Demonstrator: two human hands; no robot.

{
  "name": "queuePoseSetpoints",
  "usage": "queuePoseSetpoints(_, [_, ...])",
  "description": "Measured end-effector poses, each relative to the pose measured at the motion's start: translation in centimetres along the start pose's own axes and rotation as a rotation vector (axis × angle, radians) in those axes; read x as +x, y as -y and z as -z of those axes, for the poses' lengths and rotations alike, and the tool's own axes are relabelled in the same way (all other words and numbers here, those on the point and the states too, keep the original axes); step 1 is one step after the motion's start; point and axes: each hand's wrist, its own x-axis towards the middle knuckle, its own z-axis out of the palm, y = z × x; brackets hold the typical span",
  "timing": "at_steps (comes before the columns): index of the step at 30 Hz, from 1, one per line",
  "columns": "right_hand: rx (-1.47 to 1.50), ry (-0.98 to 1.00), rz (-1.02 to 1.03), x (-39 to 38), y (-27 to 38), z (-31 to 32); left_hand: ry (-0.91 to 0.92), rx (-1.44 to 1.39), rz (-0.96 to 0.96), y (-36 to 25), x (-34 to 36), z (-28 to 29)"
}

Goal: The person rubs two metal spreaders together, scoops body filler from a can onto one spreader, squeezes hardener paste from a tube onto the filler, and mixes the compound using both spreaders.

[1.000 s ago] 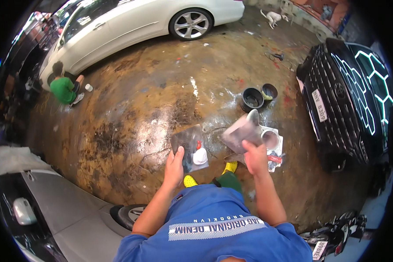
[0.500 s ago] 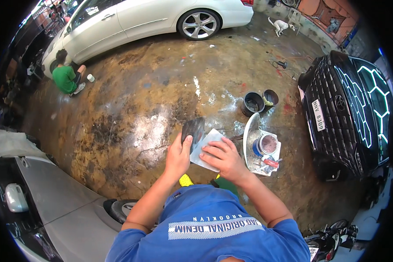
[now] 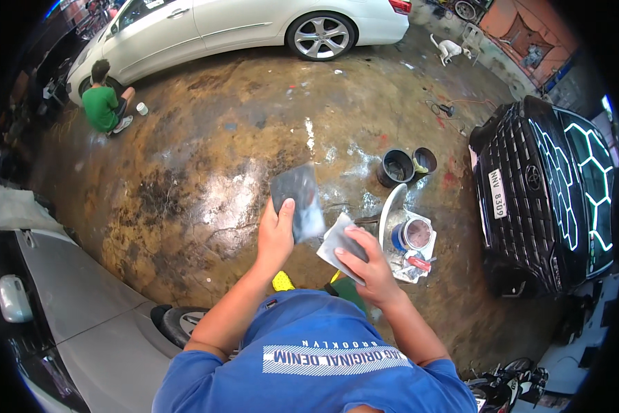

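Note:
My left hand (image 3: 275,237) grips a thin, flat, dark rectangular plate (image 3: 294,191) by its near left edge, thumb on its face. A pale, blurred patch shows on the plate's lower right corner. Just right of it, my right hand (image 3: 370,267) is closed on a whitish-grey sheet (image 3: 332,242) that looks folded, with a darker grey face under the fingers. Plate and sheet are a small gap apart. What either is made of, I cannot tell. Near my right hand, an opened blue can (image 3: 397,238) with pinkish-grey contents stands on a white plastic seat (image 3: 389,210).
A red-and-white item (image 3: 418,263) lies by the can. Beyond stand two black buckets (image 3: 396,168). Cars surround me: white (image 3: 240,31) ahead, black (image 3: 523,199) right, grey (image 3: 92,296) left. A person in green (image 3: 100,107) sits by the white car; a dog (image 3: 449,50) stands far right.
My hands have moved apart; the sheet has come away from beside the plate, toward the right. The plate has turned so its broad face shows more.

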Motion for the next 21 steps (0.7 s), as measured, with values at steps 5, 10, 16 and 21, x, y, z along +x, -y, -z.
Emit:
queuePoseSetpoints(5, [0.047,0.046,0.119,1.6,1.8,-0.7,-0.083,-0.697,0.416,-0.7,-2.2,-1.5])
queuePoseSetpoints(10, [-0.112,0.127,-0.055,-0.9,-5.4,-1.4,-0.034,-0.748,0.428,0.6,-3.6,-0.9])
queuePoseSetpoints(16, [-0.448,0.057,0.123,1.0,-1.7,1.8,0.024,-0.556,0.310,0.0,-3.5,0.0])
queuePoseSetpoints(21, [-0.381,0.182,0.168,2.6,-0.9,2.5,0.013,-0.407,0.221,-1.1,-3.5,0.6])
